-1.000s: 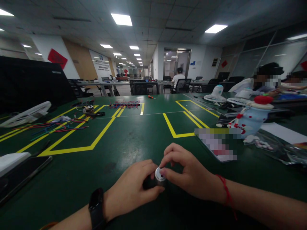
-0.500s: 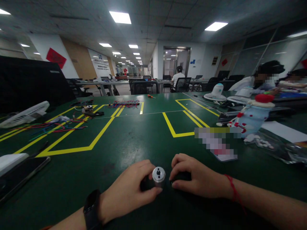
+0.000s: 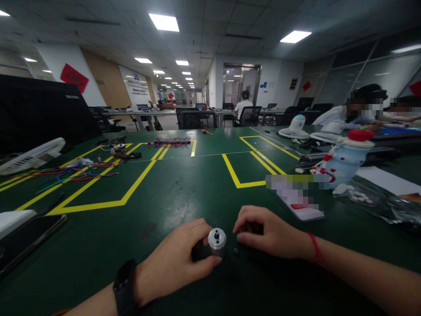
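Silver metal cylinder [image 3: 217, 243], upright, clasped in part-closed left hand [image 3: 176, 252]; small ring [image 3: 236, 250] on desk [image 3: 184, 180] near right hand [image 3: 266, 232], half-curled and empty.

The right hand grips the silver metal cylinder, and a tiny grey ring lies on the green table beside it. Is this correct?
Not quite: the head view shows the left hand gripping the silver metal cylinder. The tiny grey ring lies as stated.
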A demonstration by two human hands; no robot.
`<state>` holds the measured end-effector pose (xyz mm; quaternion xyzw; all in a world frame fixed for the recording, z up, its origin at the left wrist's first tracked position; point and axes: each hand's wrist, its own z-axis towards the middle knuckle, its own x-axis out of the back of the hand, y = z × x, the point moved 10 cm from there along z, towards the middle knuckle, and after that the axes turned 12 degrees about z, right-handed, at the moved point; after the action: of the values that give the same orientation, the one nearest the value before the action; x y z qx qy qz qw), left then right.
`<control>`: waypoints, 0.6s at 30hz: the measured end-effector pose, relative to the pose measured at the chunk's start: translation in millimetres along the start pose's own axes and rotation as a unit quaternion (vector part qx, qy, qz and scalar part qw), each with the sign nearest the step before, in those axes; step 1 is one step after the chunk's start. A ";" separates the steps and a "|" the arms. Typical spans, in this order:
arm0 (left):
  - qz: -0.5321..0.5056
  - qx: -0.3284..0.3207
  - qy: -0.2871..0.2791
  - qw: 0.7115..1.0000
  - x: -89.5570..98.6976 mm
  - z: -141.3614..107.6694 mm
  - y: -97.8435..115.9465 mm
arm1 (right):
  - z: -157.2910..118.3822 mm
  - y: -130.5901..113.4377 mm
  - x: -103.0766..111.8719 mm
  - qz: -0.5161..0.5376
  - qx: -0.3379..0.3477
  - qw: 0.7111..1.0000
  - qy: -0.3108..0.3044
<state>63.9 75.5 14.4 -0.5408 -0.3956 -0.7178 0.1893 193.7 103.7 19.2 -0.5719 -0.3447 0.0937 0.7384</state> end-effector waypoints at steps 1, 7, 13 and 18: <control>0.002 -0.001 0.001 1.000 0.4 0.0 0.4 | -2.5 -8.8 -11.0 -0.051 0.028 0.997 -0.041; 0.003 -0.007 0.001 1.000 1.4 1.6 3.6 | -2.0 -32.6 -11.8 -0.047 0.072 0.996 0.033; 0.013 -0.015 0.011 1.000 0.1 1.3 5.2 | 5.6 -51.3 -18.6 -0.034 0.084 0.994 0.057; 0.014 -0.014 0.008 1.000 0.7 2.0 4.8 | 6.8 -54.3 -11.7 -0.012 0.094 0.992 0.087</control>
<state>68.3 74.3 17.1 -0.5430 -0.3761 -0.7252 0.1947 166.9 85.0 64.6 -0.5016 -0.2754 0.0664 0.8174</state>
